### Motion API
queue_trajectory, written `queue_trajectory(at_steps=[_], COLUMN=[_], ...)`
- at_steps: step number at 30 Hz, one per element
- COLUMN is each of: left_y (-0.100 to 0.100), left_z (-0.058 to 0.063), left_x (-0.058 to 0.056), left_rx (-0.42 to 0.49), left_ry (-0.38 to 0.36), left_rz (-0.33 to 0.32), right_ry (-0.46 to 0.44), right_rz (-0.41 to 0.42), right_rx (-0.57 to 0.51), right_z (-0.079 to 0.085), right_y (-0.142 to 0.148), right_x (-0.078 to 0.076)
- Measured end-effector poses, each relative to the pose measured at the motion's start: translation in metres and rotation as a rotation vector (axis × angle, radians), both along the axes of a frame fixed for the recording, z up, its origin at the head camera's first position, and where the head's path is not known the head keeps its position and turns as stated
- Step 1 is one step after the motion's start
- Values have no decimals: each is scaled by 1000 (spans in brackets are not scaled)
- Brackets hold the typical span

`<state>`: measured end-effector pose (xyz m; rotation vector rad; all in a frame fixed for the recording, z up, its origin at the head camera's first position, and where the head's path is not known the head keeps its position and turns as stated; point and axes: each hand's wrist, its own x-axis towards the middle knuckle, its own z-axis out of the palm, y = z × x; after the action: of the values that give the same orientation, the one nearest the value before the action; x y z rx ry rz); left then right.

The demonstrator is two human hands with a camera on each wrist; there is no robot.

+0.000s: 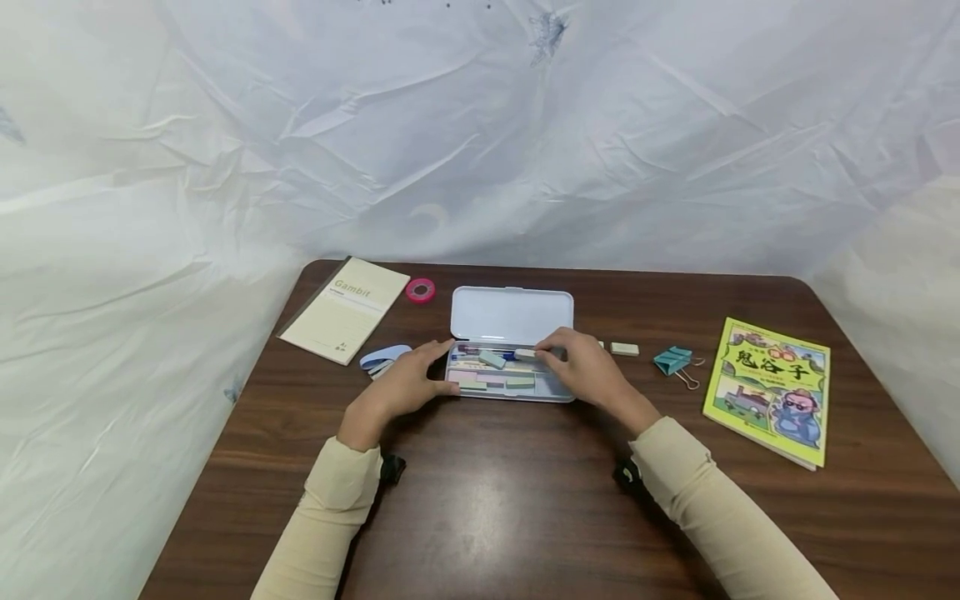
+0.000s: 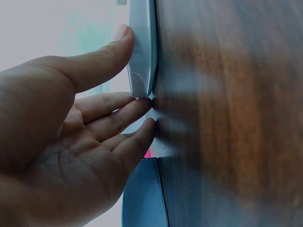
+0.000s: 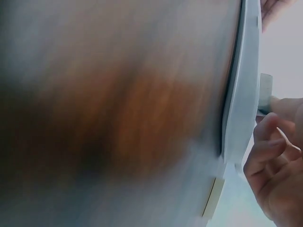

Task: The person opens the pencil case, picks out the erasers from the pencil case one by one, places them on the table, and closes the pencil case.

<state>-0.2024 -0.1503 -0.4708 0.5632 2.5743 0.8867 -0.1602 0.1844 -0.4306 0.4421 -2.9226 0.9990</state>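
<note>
A pale pencil case [image 1: 517, 398] lies on the table with its lid [image 1: 512, 313] raised at the back. Several small block erasers and some pens lie inside. My left hand [image 1: 401, 385] holds the case's left end, thumb at the front corner and index finger at the back corner. In the left wrist view, the thumb [image 2: 102, 64] touches the case wall [image 2: 143, 52] while other fingertips meet its end. Over the case's right half, my right hand [image 1: 588, 367] pinches a whitish eraser [image 1: 525, 355], which also shows at the fingertips in the right wrist view.
A light-blue object [image 1: 385, 358], its kind unclear, lies beside my left hand. Behind it are a notebook [image 1: 345, 308] and a pink tape roll [image 1: 421, 290]. On the right are another eraser [image 1: 624, 349], teal binder clips [image 1: 672, 360] and a yellow comic book [image 1: 772, 392].
</note>
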Motion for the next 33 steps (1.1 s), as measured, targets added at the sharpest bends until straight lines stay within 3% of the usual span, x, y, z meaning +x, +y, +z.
queue_trajectory(at_steps=[13,21,24,33], left_y=[1,1,1,-1], left_z=[5,4,3,1], left_x=[1,-1,-1,-1], left_rx=[-9,-10,-3,7], left_ry=[-30,-16,-18,-22], left_rz=[10,11,11,19], right_ry=[-67,4,18,-65], right_rz=[-154,-142,-141,-109], right_rx=[-48,-58,-14,153], right_z=[4,-5,-11,3], right_y=[49,81,92,93], right_x=[9,11,10,15])
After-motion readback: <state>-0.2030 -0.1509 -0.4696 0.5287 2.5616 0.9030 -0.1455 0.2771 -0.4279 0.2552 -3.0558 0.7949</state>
